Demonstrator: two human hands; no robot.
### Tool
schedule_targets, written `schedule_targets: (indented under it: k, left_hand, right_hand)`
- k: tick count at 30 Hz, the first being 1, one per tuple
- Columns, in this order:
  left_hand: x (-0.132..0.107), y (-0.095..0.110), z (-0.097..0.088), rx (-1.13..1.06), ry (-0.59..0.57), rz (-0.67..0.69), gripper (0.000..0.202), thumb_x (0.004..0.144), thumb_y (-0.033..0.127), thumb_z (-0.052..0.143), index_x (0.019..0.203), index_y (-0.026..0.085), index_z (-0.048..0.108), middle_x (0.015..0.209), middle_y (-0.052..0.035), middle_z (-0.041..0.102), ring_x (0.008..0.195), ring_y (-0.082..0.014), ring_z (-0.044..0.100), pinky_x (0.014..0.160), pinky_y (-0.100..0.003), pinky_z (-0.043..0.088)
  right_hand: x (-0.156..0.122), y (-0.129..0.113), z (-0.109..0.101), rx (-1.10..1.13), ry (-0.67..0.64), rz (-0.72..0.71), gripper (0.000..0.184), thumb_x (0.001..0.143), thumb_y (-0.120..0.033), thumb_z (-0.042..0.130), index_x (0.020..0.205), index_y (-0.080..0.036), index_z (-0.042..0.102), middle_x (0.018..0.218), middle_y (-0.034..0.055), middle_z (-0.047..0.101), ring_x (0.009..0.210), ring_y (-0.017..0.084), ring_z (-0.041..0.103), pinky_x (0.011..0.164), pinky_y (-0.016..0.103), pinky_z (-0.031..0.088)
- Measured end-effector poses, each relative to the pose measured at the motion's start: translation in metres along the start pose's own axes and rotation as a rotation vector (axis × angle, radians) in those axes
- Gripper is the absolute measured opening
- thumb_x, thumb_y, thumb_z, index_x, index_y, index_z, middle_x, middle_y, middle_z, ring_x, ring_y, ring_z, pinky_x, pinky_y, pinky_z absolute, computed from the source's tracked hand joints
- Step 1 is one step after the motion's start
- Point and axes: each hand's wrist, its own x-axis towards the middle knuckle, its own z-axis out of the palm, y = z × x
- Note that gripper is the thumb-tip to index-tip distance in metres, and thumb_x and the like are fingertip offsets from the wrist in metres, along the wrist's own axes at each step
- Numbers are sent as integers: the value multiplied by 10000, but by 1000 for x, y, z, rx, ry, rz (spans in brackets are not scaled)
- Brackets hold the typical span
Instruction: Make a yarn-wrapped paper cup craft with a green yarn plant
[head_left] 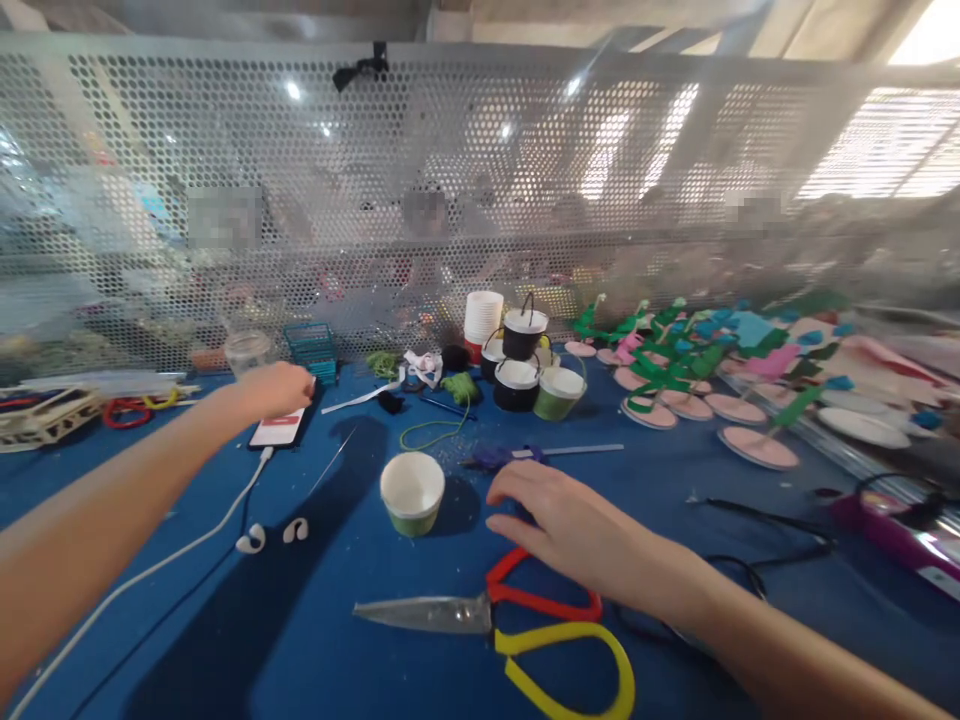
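My left hand (276, 390) reaches far out to the left and rests on the top end of a phone (276, 430) lying on the blue table (315, 620); its fingers are curled, and I cannot see anything held. My right hand (559, 525) hovers palm down with fingers spread, just above the red handle of large scissors (517, 625) with red and yellow loops. A small green cup with a white inside (412, 492) stands just left of this hand. A glue gun (501, 458) lies just beyond the fingers.
A white cable (150, 570) runs from the phone; two earbuds (274, 534) lie beside it. Small black and green buckets (525, 375) and stacked cups (482, 318) stand at the back. Pink discs with green paper shapes (697, 385) fill the right side. A perforated metal screen (450, 180) closes the far edge.
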Motion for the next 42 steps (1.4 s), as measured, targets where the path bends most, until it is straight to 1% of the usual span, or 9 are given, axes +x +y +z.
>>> schedule_targets:
  k: [5, 9, 12, 23, 27, 29, 36, 39, 42]
  left_hand:
    - [45, 37, 26, -4, -288, -60, 81, 611, 215, 597, 572, 146, 607, 634, -35, 632, 756, -204, 583, 699, -281, 426]
    - [34, 43, 50, -47, -481, -148, 273, 816, 312, 436, 987, 122, 534, 986, -43, 550, 889, -186, 547, 734, -336, 463]
    - [20, 44, 59, -71, -514, -194, 297, 811, 325, 442, 1027, 136, 518, 1048, -26, 521, 962, -235, 513, 764, -351, 449]
    - [1, 41, 21, -278, -594, -434, 298, 799, 279, 478, 1064, 144, 483, 1047, -74, 531, 895, -184, 537, 733, -376, 466]
    - [-23, 20, -15, -441, -520, -385, 249, 602, 92, 602, 846, 133, 626, 557, -46, 597, 478, -152, 544, 412, -222, 390]
    - [-36, 12, -31, -725, -409, -363, 256, 532, 37, 587, 745, 159, 659, 457, -19, 561, 362, -110, 477, 351, -191, 350]
    - [-72, 11, -49, -1306, 11, -390, 175, 583, -28, 533, 606, 101, 650, 530, -84, 614, 428, -123, 554, 435, -217, 484]
    - [-84, 29, -50, -1388, 151, -264, 242, 624, -51, 499, 686, 126, 653, 619, -53, 652, 557, -102, 611, 543, -172, 502]
    - [-98, 59, -51, -1465, 521, 23, 152, 657, 23, 548, 626, 139, 641, 555, -17, 637, 531, -98, 614, 546, -178, 511]
  right_hand:
    - [38, 11, -14, -101, 15, 17, 146, 791, -225, 476, 794, -150, 601, 835, 75, 600, 797, 191, 558, 719, 306, 435]
    - [49, 11, -16, -81, 11, -3, 163, 787, -267, 484, 814, -154, 598, 837, 71, 598, 789, 190, 555, 705, 306, 437]
    - [48, 7, -13, -51, 3, -16, 153, 779, -265, 498, 810, -153, 598, 825, 65, 600, 773, 185, 557, 702, 304, 435]
    - [21, -1, -21, 67, 117, -40, 165, 772, -283, 495, 794, -162, 606, 824, 49, 620, 738, 162, 563, 673, 272, 425]
    - [13, -2, -25, 132, 173, -44, 175, 763, -294, 490, 767, -166, 609, 803, 44, 635, 717, 155, 578, 642, 252, 425]
    - [14, -1, -25, 163, 187, -36, 177, 757, -286, 486, 759, -161, 612, 768, 43, 643, 686, 151, 583, 616, 244, 424]
    - [24, -7, -22, 328, 268, -34, 178, 741, -259, 483, 731, -143, 617, 689, 40, 636, 612, 137, 556, 575, 248, 414]
    - [23, -21, -22, 522, 331, -72, 158, 729, -269, 510, 731, -140, 602, 706, 41, 626, 636, 128, 551, 590, 246, 424]
    - [22, -34, -18, 756, 346, -94, 140, 731, -266, 512, 699, -141, 569, 646, 15, 602, 574, 96, 529, 542, 221, 420]
